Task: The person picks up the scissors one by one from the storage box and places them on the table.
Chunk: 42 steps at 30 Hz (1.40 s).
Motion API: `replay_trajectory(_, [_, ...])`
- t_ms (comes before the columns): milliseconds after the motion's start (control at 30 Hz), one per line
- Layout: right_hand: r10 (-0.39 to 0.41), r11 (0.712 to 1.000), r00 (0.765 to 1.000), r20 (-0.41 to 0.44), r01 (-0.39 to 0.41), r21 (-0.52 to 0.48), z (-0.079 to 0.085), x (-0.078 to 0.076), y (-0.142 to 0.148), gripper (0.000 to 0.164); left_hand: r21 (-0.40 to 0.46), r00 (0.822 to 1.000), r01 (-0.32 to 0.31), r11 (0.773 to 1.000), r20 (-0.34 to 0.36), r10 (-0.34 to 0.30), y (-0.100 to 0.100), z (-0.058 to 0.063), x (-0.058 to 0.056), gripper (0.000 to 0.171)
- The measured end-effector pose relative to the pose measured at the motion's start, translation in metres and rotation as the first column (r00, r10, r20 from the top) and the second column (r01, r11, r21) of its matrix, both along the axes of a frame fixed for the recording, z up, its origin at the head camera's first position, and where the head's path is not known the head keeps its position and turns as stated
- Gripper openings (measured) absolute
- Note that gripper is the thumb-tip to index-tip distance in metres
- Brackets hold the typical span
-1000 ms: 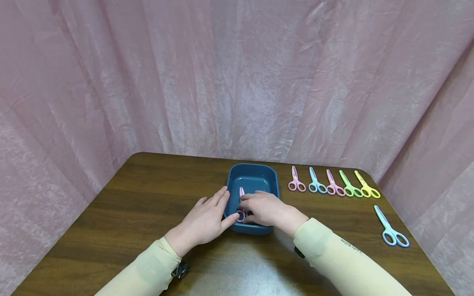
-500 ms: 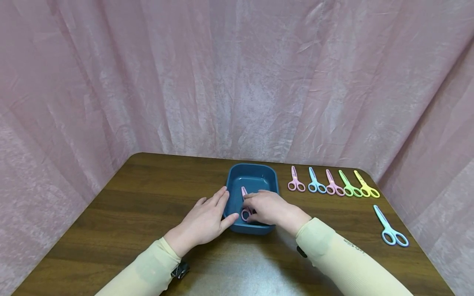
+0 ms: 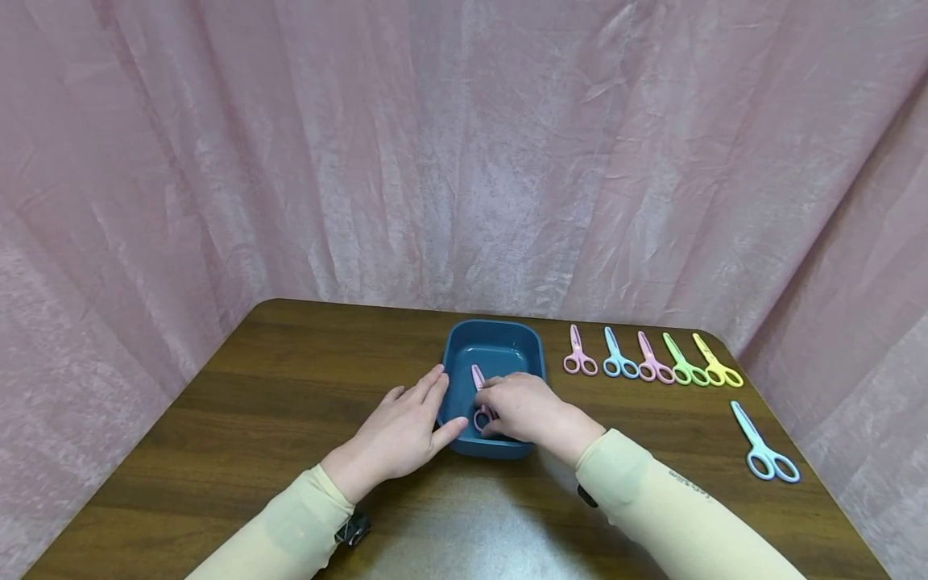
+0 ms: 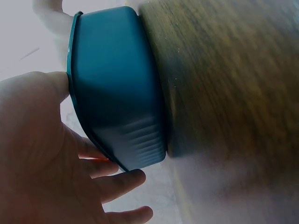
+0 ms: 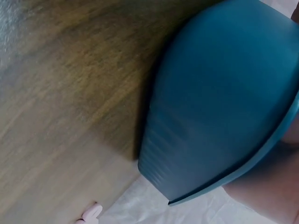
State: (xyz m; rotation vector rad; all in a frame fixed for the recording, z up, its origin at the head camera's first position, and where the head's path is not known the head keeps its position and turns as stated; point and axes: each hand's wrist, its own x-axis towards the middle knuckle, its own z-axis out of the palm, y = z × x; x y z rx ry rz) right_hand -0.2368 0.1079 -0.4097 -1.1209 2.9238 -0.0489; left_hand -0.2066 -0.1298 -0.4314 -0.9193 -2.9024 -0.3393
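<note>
A blue plastic bin (image 3: 496,451) stands on the wooden table, with a pair of pink-purple scissors (image 3: 482,419) inside it, blades pointing away. My right hand (image 3: 529,409) reaches over the bin's right side and holds these scissors with curled fingers, which partly hide them. My left hand (image 3: 395,439) lies along the bin's left side, its fingers extended. In the left wrist view, that hand's thumb and fingers touch the rim of the bin (image 4: 117,84). The right wrist view shows mostly the bin's outer wall (image 5: 219,93), and the right fingers are hidden there.
Right of the bin, several scissors lie in a row: pink (image 3: 578,354), blue (image 3: 619,356), another pink (image 3: 654,361), green (image 3: 684,362) and yellow (image 3: 716,362). Light blue scissors (image 3: 761,447) lie nearer, by the right edge. A pink curtain (image 3: 464,161) hangs behind the table.
Over the last second my right hand and the scissors in the bin have shifted slightly right. My left hand has stayed at the bin's side.
</note>
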Motion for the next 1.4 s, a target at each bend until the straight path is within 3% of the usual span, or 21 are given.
replay_trajectory(600, [-0.102,0.992,0.994,0.033,0.099,0.078,0.0004,0.0026,-0.0022,0.025,0.006,1.0,0.0,1.0,0.007,0.0,0.0001,0.0014,0.0007,0.084])
replay_trajectory(1400, [-0.052,0.999,0.998,-0.024,0.052,0.007,-0.0001,0.0043,-0.0009,0.015,0.004,1.0,-0.005,1.0,0.006,0.005,0.0005,0.0017,0.0012,0.084])
